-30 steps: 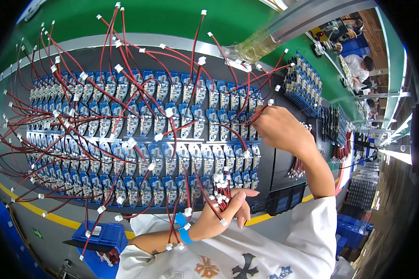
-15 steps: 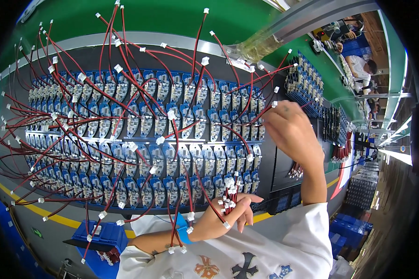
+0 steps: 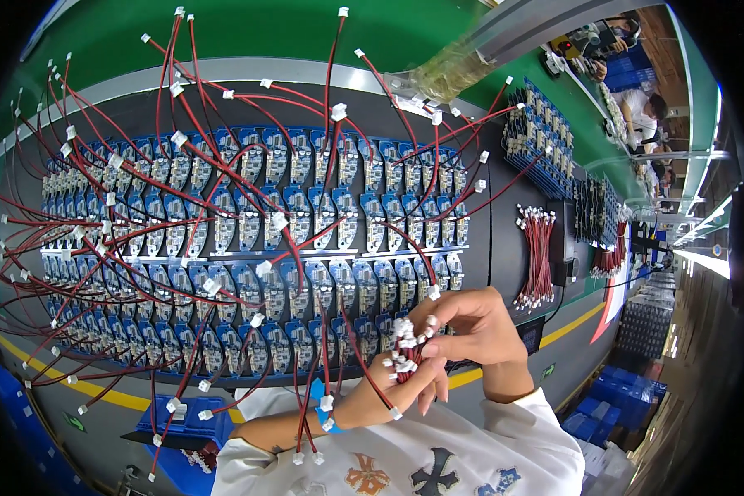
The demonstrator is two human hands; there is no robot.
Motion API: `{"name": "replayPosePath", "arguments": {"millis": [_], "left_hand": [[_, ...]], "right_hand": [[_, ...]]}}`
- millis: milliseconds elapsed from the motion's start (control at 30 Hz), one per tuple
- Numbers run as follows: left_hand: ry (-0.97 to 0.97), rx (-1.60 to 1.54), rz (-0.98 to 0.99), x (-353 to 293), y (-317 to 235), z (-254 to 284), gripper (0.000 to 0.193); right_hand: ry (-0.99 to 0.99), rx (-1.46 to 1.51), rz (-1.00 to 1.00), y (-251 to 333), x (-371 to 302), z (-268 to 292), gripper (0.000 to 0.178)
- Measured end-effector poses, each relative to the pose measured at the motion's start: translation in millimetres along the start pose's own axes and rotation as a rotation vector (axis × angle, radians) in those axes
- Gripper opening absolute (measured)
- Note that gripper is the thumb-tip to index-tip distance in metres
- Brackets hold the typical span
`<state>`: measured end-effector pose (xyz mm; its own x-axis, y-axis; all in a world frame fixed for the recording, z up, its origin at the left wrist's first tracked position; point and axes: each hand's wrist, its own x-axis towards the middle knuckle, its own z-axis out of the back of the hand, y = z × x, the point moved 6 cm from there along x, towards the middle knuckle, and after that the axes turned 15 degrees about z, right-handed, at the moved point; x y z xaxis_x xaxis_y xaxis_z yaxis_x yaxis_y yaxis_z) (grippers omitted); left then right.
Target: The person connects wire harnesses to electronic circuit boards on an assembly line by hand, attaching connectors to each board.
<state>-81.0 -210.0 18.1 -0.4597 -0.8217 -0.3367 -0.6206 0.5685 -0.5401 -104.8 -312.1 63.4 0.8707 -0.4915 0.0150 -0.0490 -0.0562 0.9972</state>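
Note:
A bundle of red-and-black wire leads with white connectors (image 3: 405,351) is gripped in my left hand (image 3: 388,393), which wears a blue wrist strap (image 3: 321,403). My right hand (image 3: 479,326) pinches at the white connector ends of that bundle with thumb and forefinger; which single lead it has is hard to make out. Beyond my hands lie rows of small blue circuit boards (image 3: 293,223) on a dark surface. Many of them have red-and-black leads (image 3: 298,264) trailing off with white plugs on their free ends.
More leads lie in a bunch (image 3: 537,256) on the dark surface at right, beside a black box (image 3: 563,248). Stacked blue boards (image 3: 539,136) stand at the back right, below a metal post (image 3: 504,41). A blue bin (image 3: 186,422) sits lower left. Another person (image 3: 636,112) works far right.
My right hand has come down and toward me from the boards' right edge to the bundle in my left hand. The bunch of leads at right has come into view.

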Motion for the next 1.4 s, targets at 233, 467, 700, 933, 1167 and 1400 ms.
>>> {"name": "replayPosePath", "arguments": {"millis": [233,467,700,933,1167,1400], "left_hand": [[-0.119,-0.116,-0.145,-3.1,-12.9,7.1,0.037],[-0.236,-0.143,-0.205,-4.5,-18.2,14.1,0.039],[-0.191,-0.127,-0.151,-4.1,-12.4,14.8,0.036],[-0.206,-0.108,-0.15,-5.5,-14.8,15.3,0.035],[-0.207,-0.111,-0.141,-3.7,-12.6,16.5,0.034],[-0.212,-0.12,-0.123,-4.7,-12.5,16.3,0.034]], "right_hand": [[-0.407,0.282,0.277,2.6,-11.1,17.9,0.013],[-0.655,-0.599,0.204,49.7,-18.5,95.2,0.012],[0.014,-1.431,0.307,35.4,27.4,91.2,0.011],[0.28,-1.657,0.205,38.3,41.5,75.6,0.005],[0.447,-1.812,0.159,34.6,44.5,70.0,0.006],[0.578,-1.81,0.154,32.8,58.2,65.4,0.004]]}}
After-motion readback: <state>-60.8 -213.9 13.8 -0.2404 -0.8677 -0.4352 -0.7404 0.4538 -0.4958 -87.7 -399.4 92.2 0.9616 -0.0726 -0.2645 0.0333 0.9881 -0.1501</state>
